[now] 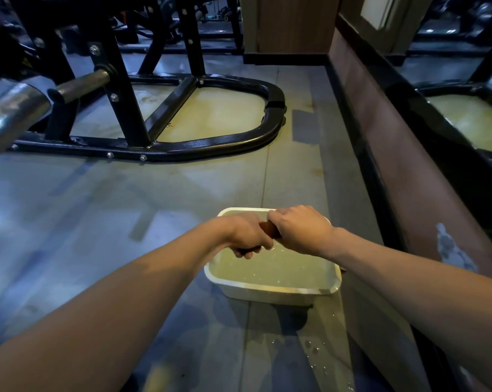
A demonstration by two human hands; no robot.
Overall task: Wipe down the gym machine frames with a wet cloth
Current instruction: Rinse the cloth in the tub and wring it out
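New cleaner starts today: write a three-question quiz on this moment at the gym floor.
1. True or false: both hands grip the reddish-brown cloth above the white rectangular plastic tub.
2. The tub holds: A) nothing B) cloudy water C) dumbbells.
3. Fill in: water droplets lie on the grey floor beside the ____.

Key
1. True: the left hand and right hand each hold an end of the cloth.
2. B.
3. Tub; the black tubular machine frame stands farther off.
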